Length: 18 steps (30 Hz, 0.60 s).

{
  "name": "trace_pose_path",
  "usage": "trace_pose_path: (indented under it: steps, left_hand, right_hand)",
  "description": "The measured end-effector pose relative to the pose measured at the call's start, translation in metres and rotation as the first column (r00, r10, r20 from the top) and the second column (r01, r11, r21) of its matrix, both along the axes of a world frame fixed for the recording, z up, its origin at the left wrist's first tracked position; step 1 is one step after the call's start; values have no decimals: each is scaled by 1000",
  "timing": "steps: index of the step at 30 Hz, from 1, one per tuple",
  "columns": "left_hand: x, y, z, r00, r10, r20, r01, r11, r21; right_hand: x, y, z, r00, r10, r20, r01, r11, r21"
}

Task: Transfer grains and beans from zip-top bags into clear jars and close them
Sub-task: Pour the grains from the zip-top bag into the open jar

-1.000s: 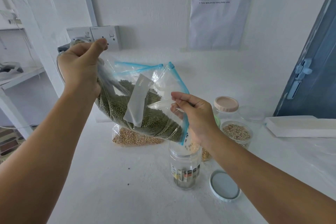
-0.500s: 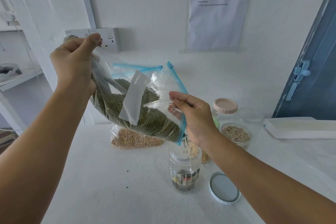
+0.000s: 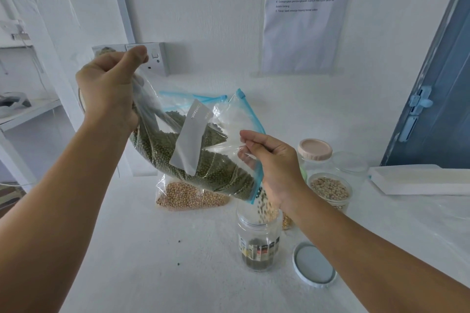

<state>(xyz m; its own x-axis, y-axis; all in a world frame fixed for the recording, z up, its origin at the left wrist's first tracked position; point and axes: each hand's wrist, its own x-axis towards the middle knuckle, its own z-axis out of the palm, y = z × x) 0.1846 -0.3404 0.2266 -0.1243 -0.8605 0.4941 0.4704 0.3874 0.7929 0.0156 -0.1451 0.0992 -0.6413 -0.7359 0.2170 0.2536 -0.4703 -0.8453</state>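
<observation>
Now beans (image 3: pixel 263 204) streaming into jar (image 3: pixel 259 241)

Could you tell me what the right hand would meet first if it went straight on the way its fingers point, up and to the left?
Probably the green-bean bag that the right hand already pinches; depth beyond it is unclear.

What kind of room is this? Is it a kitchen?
Probably a plain workroom set up for pouring practice, not clearly a kitchen: a printed instruction sheet hangs on the bare white wall, a wall socket sits beside it, and jars stand on a white table.
</observation>
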Motion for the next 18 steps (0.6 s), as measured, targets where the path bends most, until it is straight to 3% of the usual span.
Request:
trace_pose_path:
  steps: [18]
  left_hand:
    - [3,-1,11,1000,-1,1,1,1000,-19]
  right_hand:
    - [7,-2,3,1000,22,11,-22,1000,-8]
